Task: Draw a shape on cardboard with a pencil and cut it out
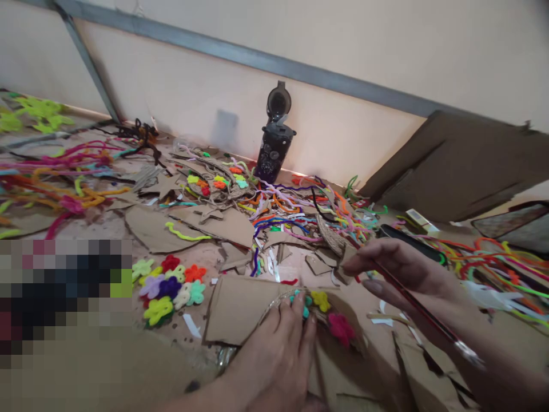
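Holding a red-and-black pencil (416, 302) loosely, the right hand (401, 266) is hovering; the left hand (278, 337), lying flat, is covering turquoise pipe-cleaner flowers (306, 312) above cardboard (238, 303), likely light, soft, best taken by petals.

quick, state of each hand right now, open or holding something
Left hand: fingers stretched out by a turquoise flower; whether it grips anything cannot be told.
Right hand: holding a red-and-black pencil.

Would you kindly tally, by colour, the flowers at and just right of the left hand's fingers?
Yellow flower: 1
Pink flower: 1
Turquoise flower: at least 1, partly covered by the left hand
Total: at least 3
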Action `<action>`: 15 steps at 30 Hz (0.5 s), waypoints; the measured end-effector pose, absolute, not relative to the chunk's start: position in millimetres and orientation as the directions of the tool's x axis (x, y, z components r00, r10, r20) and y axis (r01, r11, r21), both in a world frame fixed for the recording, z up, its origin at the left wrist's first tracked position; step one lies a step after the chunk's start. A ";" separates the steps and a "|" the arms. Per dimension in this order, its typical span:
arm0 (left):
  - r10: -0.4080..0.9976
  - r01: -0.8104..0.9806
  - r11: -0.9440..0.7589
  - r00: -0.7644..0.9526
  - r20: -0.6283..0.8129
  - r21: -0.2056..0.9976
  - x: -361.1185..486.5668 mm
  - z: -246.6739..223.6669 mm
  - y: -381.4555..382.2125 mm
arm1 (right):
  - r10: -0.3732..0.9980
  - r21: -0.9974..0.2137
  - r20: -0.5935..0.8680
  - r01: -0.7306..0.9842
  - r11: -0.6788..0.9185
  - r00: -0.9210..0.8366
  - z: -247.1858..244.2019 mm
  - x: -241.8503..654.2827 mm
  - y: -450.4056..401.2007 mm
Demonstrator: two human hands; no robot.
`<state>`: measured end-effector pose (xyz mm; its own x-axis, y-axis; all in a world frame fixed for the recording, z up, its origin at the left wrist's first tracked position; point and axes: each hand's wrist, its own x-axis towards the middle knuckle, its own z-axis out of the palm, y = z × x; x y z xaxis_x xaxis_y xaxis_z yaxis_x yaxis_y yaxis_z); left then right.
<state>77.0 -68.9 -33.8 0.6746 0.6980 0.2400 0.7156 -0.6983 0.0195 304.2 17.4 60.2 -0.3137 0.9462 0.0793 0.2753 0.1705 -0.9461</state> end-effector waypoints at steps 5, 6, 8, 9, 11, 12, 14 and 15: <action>0.704 0.740 -0.672 0.647 0.292 -0.019 82.5 -41.5 -70.9 | 0.905 -0.993 0.005 0.105 0.055 -0.425 43.9 263.3 40.4; 0.699 0.736 -0.677 0.653 0.292 -0.027 81.7 -39.2 -70.6 | 0.894 -0.994 -0.016 0.106 0.035 -0.448 41.9 256.5 43.7; 0.682 0.722 -0.690 0.670 0.294 -0.044 78.7 -32.3 -69.5 | 0.877 -0.990 -0.040 0.138 0.031 -0.479 38.1 245.8 49.0; 0.676 0.717 -0.695 0.676 0.293 -0.050 77.1 -28.9 -68.9 | 0.871 -0.986 -0.053 0.163 0.031 -0.488 36.1 241.8 50.9; 0.666 0.709 -0.703 0.684 0.298 -0.059 75.0 -24.5 -67.7 | 0.870 -0.978 -0.095 0.207 0.008 -0.483 32.0 236.3 52.9; 0.663 0.709 -0.703 0.683 0.305 -0.061 74.6 -23.8 -67.3 | 0.877 -0.976 -0.120 0.217 -0.018 -0.466 30.0 234.4 53.1; 0.658 0.710 -0.701 0.681 0.321 -0.068 75.1 -24.7 -66.9 | 0.891 -0.976 -0.155 0.208 -0.070 -0.426 26.5 231.4 52.4; 0.657 0.712 -0.699 0.678 0.330 -0.072 75.5 -25.7 -67.0 | 0.894 -0.975 -0.164 0.203 -0.084 -0.417 25.2 230.2 51.6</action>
<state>75.5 -67.0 -25.7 0.6783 0.6567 0.3296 0.7116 -0.6990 -0.0718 230.2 51.6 25.2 -0.4174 0.8937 -0.1643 0.2034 -0.0843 -0.9755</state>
